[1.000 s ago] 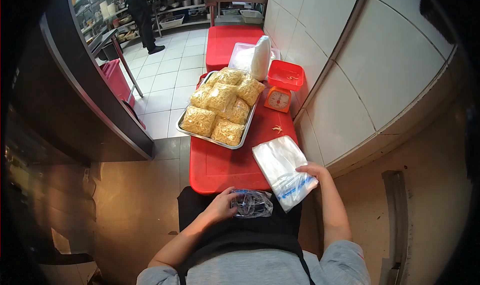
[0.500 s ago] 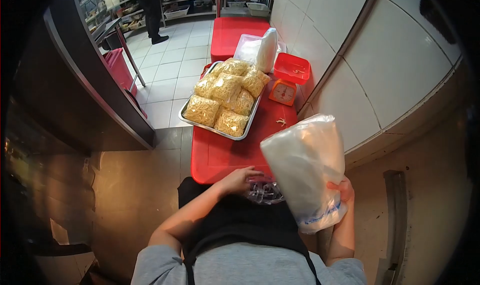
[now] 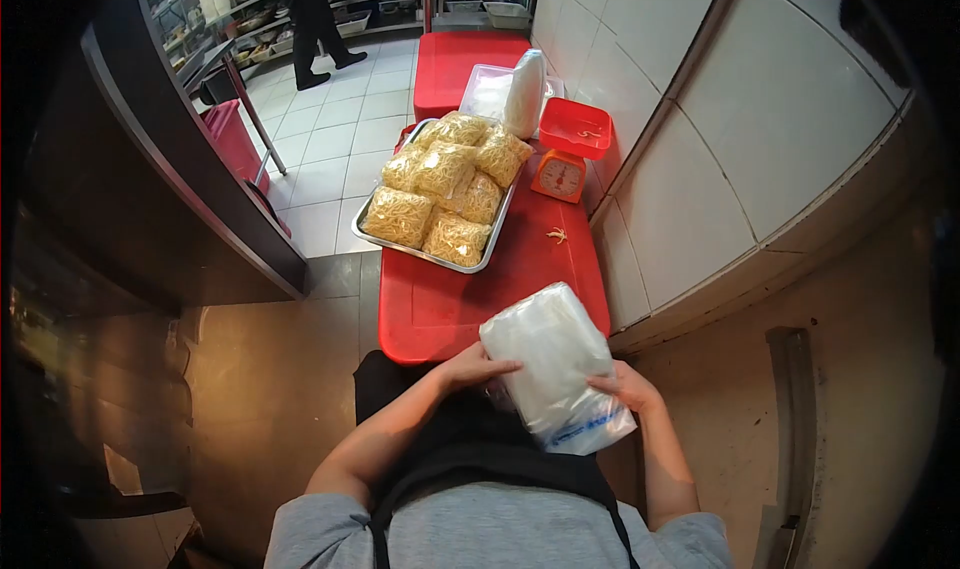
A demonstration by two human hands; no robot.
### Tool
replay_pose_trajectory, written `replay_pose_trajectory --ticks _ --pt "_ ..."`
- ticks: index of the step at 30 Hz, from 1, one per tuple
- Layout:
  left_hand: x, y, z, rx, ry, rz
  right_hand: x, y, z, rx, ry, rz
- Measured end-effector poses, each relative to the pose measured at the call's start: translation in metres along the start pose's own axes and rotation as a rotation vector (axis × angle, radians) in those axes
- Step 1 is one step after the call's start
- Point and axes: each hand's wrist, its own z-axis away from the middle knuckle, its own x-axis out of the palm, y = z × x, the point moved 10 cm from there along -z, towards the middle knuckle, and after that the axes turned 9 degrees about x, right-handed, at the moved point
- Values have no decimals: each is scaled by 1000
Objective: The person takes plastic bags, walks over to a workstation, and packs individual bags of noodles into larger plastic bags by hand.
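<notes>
A stack of clear plastic bags (image 3: 550, 354) with blue print at its lower end is held over my lap, at the near edge of the red table (image 3: 430, 314). My left hand (image 3: 474, 366) grips its left side, thumb on top. On the right side, my right hand (image 3: 628, 383) pinches the stack near the printed end. Beyond lies a metal tray (image 3: 478, 266) piled with several clear bags of yellow noodles (image 3: 444, 169). Some crumpled clear plastic shows partly behind my left hand.
An orange kitchen scale (image 3: 559, 176) with a red pan (image 3: 576, 129) stands by the tiled wall. Noodle scraps (image 3: 557, 235) lie on the table. Behind the tray are a white plastic packet (image 3: 526, 94) and another red table (image 3: 470, 64). A person (image 3: 312, 24) in dark trousers stands farther back.
The bag stack has come down and left, toward my lap. My left hand, formerly free of it, now grips its left side. The person at the back has shifted their legs.
</notes>
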Motion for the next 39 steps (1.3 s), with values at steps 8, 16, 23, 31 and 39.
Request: replay_pose_trajectory --ticks 8,16,23,31,39 --pt "-32 -17 -3 11 189 -738 -5 48 -15 21 79 -151" --pt "-62 21 11 265 476 -787 -13 68 -16 90 68 -254" --pt "-134 60 30 280 939 -779 -66 26 29 -103 269 -298" --pt "-186 -35 -7 -143 909 -180 -102 12 121 -219 506 -379" --pt "-117 -4 -9 -79 408 -254 -65 -26 121 -312 453 -444"
